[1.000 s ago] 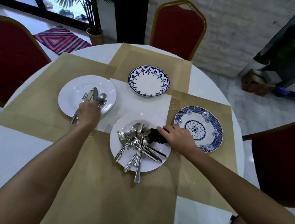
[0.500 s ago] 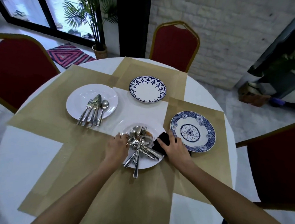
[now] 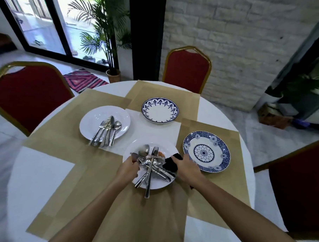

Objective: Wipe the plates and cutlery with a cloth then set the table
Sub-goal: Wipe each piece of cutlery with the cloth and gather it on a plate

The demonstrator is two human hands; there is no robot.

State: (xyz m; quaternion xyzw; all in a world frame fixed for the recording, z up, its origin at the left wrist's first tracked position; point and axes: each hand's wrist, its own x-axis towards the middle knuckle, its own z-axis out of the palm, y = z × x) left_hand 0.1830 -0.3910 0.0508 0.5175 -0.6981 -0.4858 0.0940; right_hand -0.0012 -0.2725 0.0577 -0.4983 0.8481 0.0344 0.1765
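A white plate (image 3: 167,181) in front of me holds a heap of spoons, forks and knives (image 3: 151,167). My left hand (image 3: 129,169) rests at the plate's left rim, fingers closed around cutlery handles in the heap. My right hand (image 3: 186,167) sits at the plate's right rim and grips a black cloth (image 3: 170,166). A second white plate (image 3: 93,123) at the left carries a neat row of cutlery (image 3: 105,131). Two blue-patterned plates lie bare: one far (image 3: 160,109), one right (image 3: 206,151).
The round white table (image 3: 42,180) is covered with tan placemats (image 3: 68,154). Red chairs with gold frames stand at the left (image 3: 26,95), the far side (image 3: 186,70) and the right (image 3: 302,193). A potted palm (image 3: 112,73) stands by the glass door.
My left hand left the left plate, with cutlery lying there, and came to the heap on the near plate. The right hand stayed with the cloth. The camera tilted up.
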